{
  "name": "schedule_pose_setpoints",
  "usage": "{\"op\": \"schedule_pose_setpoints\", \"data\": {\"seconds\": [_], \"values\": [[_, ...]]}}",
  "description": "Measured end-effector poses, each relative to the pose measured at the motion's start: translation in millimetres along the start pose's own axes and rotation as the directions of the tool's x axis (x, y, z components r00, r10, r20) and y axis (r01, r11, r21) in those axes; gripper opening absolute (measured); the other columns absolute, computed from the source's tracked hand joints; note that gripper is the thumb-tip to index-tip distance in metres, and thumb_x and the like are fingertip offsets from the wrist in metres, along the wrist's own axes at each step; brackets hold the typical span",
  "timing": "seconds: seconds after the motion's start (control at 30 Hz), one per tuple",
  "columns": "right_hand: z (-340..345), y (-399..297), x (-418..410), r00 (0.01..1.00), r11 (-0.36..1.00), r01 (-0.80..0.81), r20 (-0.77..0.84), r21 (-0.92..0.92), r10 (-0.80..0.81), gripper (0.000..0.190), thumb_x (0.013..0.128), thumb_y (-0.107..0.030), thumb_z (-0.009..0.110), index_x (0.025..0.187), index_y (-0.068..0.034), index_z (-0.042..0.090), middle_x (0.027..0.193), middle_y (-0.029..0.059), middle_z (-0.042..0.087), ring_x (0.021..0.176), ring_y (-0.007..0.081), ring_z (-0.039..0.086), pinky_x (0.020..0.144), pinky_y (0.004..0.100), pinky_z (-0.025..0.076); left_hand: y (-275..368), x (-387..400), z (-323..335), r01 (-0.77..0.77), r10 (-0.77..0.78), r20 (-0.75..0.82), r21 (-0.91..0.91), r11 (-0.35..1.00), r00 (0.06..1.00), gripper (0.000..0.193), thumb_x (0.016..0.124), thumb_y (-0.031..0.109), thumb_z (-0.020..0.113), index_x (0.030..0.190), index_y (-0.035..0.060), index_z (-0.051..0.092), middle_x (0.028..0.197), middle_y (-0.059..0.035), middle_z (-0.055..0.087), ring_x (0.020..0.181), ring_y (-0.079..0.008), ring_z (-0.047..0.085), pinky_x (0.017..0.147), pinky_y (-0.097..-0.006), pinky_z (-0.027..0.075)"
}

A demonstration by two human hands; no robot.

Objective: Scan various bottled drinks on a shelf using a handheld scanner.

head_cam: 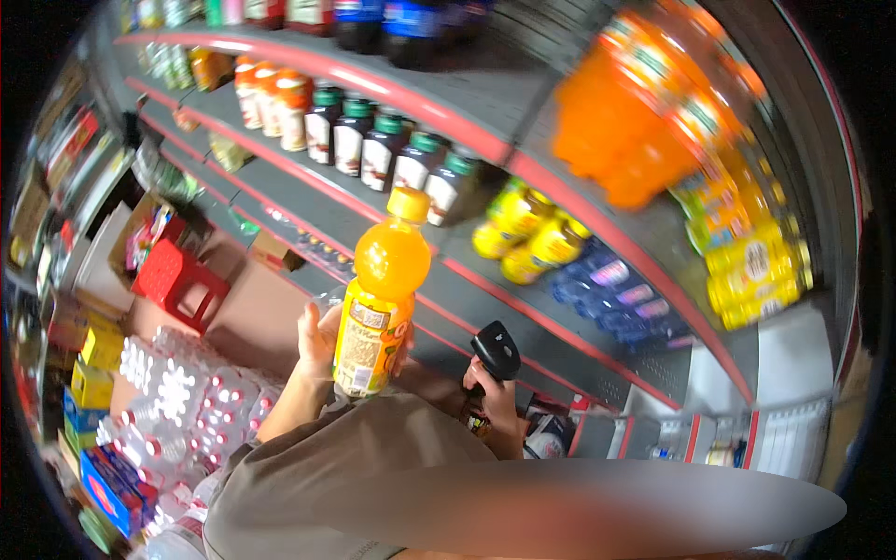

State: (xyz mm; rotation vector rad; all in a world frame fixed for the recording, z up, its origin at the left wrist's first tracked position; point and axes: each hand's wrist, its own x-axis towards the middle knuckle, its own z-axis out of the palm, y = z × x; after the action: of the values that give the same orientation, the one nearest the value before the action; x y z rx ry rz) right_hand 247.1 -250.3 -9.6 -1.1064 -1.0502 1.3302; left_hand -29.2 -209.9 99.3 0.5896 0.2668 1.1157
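My left hand point(320, 343) grips a plastic bottle of orange drink point(381, 294) around its lower half, with the fingers partly hidden behind it. The bottle stands nearly upright, tilted a little to the right. Its yellow cap is on, and its label bears writing and a printed code. To the right, my right hand point(493, 393) is closed around the handle of a black handheld barcode scanner point(497, 350), whose head points up and away. A gap separates scanner and bottle. Behind both run the grey shelves point(483, 301) with red front edges.
Dark bottles with green caps point(385, 150), yellow bottles point(539, 234) and blue packs point(619, 294) stand on the shelves. Large orange bottles point(630, 119) sit at upper right. On the floor at left are a red plastic stool point(178, 283) and shrink-wrapped clear bottles point(189, 399).
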Motion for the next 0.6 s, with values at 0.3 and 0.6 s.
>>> {"op": "schedule_pose_setpoints", "data": {"seconds": [0.3, 0.6], "values": [[176, 19, 87, 0.938, 0.996, -0.068, 0.336, -0.050, 0.081, 0.004, 0.089, -0.002, 0.060, 0.091, 0.001, 0.057, 0.068, 0.0059, 0.055, 0.057, 0.0145, 0.055, 0.056, 0.0319, 0.048, 73, -34, -149, -0.339, 0.359, -0.196, 0.129, 0.932, 0.913, 0.080, 0.085, 0.067, 0.053, 0.128, 0.0002, 0.048, 0.097, -0.0164, 0.061, 0.077, -0.0261, 0.064, 0.073, -0.0399, 0.055], [281, 25, 126, 0.653, 0.913, 0.114, 0.723, -0.391, 0.228, 0.034, 0.071, 0.002, 0.077, 0.103, -0.001, 0.067, 0.098, 0.0122, 0.071, 0.090, 0.0200, 0.068, 0.078, 0.0309, 0.052, 104, -92, -256, -0.523, 0.443, -0.289, -0.341, 0.781, 0.849, 0.070, 0.095, 0.061, 0.036, 0.138, 0.0058, 0.041, 0.119, -0.0182, 0.057, 0.093, -0.0303, 0.064, 0.080, -0.0437, 0.056]]}}
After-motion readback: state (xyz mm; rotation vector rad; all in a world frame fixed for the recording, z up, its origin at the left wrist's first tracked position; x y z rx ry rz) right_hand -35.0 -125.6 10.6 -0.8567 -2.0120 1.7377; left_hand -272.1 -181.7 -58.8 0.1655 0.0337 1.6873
